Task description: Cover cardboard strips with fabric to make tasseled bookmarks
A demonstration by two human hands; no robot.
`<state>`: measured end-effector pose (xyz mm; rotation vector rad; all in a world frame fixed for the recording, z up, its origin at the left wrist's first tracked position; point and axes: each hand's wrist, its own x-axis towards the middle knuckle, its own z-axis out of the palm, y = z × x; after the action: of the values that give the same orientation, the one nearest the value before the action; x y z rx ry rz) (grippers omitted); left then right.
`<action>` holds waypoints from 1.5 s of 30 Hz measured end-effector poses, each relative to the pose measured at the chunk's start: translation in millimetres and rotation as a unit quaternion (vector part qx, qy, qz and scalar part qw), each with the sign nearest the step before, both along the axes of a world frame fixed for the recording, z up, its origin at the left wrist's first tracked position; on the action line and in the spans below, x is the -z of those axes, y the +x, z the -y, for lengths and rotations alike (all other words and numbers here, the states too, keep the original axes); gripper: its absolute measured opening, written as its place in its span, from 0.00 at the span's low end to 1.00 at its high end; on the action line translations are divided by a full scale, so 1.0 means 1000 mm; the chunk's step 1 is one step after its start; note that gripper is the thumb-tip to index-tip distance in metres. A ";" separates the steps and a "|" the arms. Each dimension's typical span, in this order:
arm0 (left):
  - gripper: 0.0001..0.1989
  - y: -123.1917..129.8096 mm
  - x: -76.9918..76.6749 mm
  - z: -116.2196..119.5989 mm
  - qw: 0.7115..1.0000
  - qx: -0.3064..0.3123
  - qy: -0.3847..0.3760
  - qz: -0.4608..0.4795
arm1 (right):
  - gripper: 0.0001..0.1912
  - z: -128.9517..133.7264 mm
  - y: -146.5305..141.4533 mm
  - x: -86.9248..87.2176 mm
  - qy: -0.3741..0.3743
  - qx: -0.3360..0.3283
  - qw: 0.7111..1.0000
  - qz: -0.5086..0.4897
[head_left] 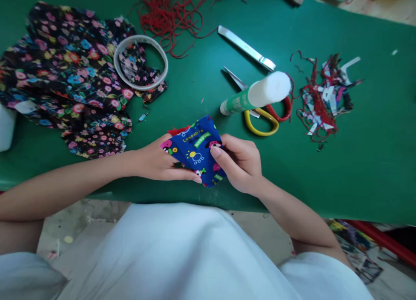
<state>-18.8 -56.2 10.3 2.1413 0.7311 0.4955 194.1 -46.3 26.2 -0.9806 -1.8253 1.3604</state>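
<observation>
Between my two hands, above the near edge of the table, is a small piece of blue printed fabric point(198, 150) with cartoon figures and lettering. My left hand point(159, 159) grips its left side, thumb along the lower edge and the other fingers hidden behind. My right hand point(242, 163) pinches the right side, thumb on top near a pink figure. A bit of red fringe point(178, 130) shows at the fabric's upper left edge. Just beyond my right hand stands a glue stick point(250, 96) with a green label and white cap, partly covering scissors point(261, 124) with yellow and red handles.
Black floral cloth point(74, 79) spreads over the left of the green table point(357, 170), a tape ring point(118, 70) on its edge. Red strings point(169, 18), silver tweezers point(247, 48) and a heap of scraps point(323, 96) lie farther back. A white object point(6, 127) sits at far left.
</observation>
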 end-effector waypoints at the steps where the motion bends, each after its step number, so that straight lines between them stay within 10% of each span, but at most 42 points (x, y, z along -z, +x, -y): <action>1: 0.20 0.000 0.000 0.001 1.000 -0.009 0.000 0.011 | 0.13 0.000 0.000 0.000 0.008 0.006 1.000 0.000; 10: 0.15 -0.002 0.004 -0.004 0.987 -0.050 -0.037 0.152 | 0.10 0.000 0.001 0.000 0.149 0.016 0.988 0.038; 19: 0.15 0.005 0.004 -0.005 0.913 -0.300 -0.202 0.186 | 0.10 -0.001 0.004 0.006 0.297 0.017 0.943 0.148; 28: 0.11 0.009 -0.002 -0.008 0.910 -0.304 -0.241 0.147 | 0.10 -0.002 0.002 0.014 0.360 0.096 0.919 0.129; 45: 0.13 0.008 0.000 -0.011 0.879 -0.294 -0.319 0.198 | 0.11 0.000 0.002 0.022 0.580 0.015 0.784 0.222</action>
<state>-10.6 -45.1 10.4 1.1318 1.1166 0.8404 195.8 -46.0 3.9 -0.6045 -2.3943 -0.2239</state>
